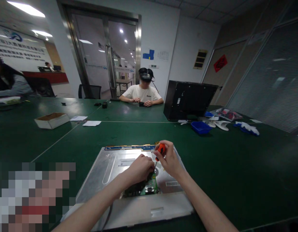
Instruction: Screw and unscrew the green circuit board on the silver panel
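Observation:
A flat silver metal display panel (95,183) lies back side up on the green table before me. A green circuit board (152,184) with a connector sits at its middle, and a narrow blue board strip (123,148) runs along its far edge. My right hand (172,161) is closed round the orange and black handle of a screwdriver (161,149), whose shaft points down to the green board. Beside the shaft tip, my left hand (143,167) is closed with fingers curled over the board; what its fingertips pinch is hidden.
Behind the panel, a blue tray (201,127) and white-blue gloves (247,128) lie right, near a black monitor (190,100). An open cardboard box (52,121) and papers (92,123) are at left. Across the table sits a person (143,91); another person (11,80) is far left.

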Tool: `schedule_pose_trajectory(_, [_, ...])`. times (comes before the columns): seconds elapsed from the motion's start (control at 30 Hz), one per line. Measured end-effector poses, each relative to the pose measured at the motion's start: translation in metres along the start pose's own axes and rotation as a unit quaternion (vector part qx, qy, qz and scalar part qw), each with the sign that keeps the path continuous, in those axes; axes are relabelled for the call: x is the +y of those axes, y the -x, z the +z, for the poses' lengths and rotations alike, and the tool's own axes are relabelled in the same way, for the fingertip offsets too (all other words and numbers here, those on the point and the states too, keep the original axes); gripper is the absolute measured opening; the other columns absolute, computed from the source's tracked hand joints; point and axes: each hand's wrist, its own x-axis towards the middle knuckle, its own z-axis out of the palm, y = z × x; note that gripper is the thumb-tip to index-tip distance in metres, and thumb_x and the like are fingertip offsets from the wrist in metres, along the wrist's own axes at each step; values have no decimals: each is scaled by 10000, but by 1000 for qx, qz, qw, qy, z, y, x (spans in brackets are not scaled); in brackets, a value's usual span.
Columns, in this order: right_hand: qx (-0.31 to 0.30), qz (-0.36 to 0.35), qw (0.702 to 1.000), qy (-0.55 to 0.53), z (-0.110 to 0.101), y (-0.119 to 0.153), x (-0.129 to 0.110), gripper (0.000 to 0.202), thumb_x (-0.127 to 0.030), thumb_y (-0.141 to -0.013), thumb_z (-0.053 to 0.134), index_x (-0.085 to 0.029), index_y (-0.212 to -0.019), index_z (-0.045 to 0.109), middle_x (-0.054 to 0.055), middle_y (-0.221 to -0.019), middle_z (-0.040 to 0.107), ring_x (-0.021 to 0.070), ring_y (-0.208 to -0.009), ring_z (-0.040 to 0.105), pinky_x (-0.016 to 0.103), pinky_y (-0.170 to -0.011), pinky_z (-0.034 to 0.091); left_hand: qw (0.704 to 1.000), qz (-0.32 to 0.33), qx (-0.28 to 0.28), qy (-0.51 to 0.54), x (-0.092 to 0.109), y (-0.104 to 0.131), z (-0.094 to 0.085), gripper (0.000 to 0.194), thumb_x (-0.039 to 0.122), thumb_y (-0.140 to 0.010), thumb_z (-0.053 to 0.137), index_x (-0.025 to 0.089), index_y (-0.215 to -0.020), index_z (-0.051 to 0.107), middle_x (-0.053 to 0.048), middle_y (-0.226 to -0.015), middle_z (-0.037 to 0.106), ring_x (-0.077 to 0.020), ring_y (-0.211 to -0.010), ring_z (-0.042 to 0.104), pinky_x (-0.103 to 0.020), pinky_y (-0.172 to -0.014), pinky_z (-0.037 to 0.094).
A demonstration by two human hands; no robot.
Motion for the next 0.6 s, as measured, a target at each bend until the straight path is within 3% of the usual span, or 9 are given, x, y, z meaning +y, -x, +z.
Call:
schedule_pose_trajectory(0.13, [-9, -27, 1000, 7, -5, -4, -10, 290, -265, -945, 463, -255, -1234, 441, 71, -1054, 576, 171, -818, 605, 303, -705, 508, 1000, 23, -17, 12, -6, -6, -5, 153, 60, -723, 568, 179, -712, 664, -38, -754, 693, -189, -698, 623, -254, -648, 403])
schedule_pose_trajectory(0.27, [-12, -41, 999, -3, -7, -5, -17, 349, -191, -964, 370, -264, -1300, 431, 82, -1153, 574, 199, -1023, 579, 343, -842, 487, 998, 42, -27, 35, -10, -6, -7, 178, 51, -713, 561, 183, -753, 675, -23, -763, 698, -167, -673, 617, -222, -612, 401])
schedule_pose_trajectory(0.5, [52, 6, 998, -30, -1, 2, -12, 252, -246, -902, 550, -245, -1126, 435, 55, -961, 643, 177, -780, 616, 334, -729, 503, 993, 22, -30, 114, -8, -2, -4, 163, 62, -733, 582, 177, -801, 677, -34, -829, 710, -180, -756, 639, -220, -658, 424])
schedule_pose_trajectory(0.6, [64, 4, 996, -54, 3, 5, -11, 345, -209, -925, 498, -253, -1210, 309, 87, -1077, 641, 185, -902, 627, 343, -767, 511, 992, 5, -34, 124, -7, -3, -2, 138, 76, -737, 599, 169, -805, 675, -40, -827, 712, -184, -750, 638, -226, -660, 429])
